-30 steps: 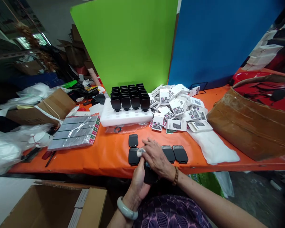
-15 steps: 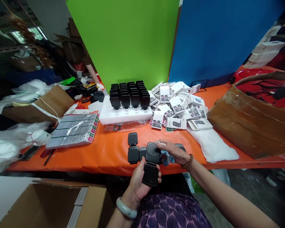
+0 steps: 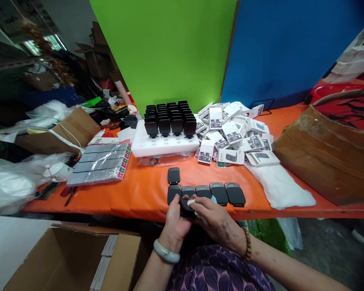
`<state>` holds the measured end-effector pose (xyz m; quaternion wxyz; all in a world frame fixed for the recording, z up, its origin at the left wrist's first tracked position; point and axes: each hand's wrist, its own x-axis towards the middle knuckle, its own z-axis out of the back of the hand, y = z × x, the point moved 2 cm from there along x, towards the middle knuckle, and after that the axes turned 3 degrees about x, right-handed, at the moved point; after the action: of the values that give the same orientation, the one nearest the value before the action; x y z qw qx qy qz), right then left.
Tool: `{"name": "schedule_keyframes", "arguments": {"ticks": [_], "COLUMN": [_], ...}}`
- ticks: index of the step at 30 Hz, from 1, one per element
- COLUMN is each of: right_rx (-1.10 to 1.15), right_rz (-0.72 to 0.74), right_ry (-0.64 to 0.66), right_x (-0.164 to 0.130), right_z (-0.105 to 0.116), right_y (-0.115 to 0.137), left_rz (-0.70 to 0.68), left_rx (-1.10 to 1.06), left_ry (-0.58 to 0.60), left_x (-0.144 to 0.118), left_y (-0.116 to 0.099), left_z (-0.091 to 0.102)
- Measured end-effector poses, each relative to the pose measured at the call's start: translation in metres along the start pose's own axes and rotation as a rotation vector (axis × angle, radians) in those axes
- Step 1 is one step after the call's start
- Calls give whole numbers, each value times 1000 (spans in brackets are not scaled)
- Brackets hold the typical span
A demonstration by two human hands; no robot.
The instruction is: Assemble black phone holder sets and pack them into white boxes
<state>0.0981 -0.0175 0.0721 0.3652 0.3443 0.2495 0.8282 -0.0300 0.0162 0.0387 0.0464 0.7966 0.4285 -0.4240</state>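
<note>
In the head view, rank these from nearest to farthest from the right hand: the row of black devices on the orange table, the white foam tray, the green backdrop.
Measured from the right hand:
1. Row of black devices, just beyond the fingers at the table's near edge.
2. White foam tray, farther back, slightly left, holding upright black devices.
3. Green backdrop, standing behind the table.

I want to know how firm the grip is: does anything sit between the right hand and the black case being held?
Yes. A small white cloth lies between the right hand and the black case, which the left hand grips directly.
</note>
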Motion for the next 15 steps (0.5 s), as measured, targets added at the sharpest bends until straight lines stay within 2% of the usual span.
{"name": "schedule_keyframes", "arguments": {"ticks": [2, 4, 7, 9, 11, 13, 15], "right_rx": [106, 243, 538, 783, 905, 755, 427], "right_rz": [5, -72, -380, -570, -658, -659, -577], "right_ry": [12, -2, 13, 112, 166, 49, -214], "right_x": [-1, 1, 6, 8, 10, 13, 16], "right_z": [6, 16, 28, 27, 23, 22, 24], "right_y": [-4, -11, -28, -38, -47, -53, -50], "left_rz": [29, 40, 56, 54, 38, 50, 86], "left_rx": [-15, -15, 88, 217, 315, 329, 269], "left_ry": [18, 64, 166, 201, 175, 136, 129], "left_x": [-6, -12, -19, -21, -21, -19, -17], "left_y": [1, 3, 6, 7, 6, 5, 5], "left_z": [-4, -6, -5, -2, 1, 1, 0]}}
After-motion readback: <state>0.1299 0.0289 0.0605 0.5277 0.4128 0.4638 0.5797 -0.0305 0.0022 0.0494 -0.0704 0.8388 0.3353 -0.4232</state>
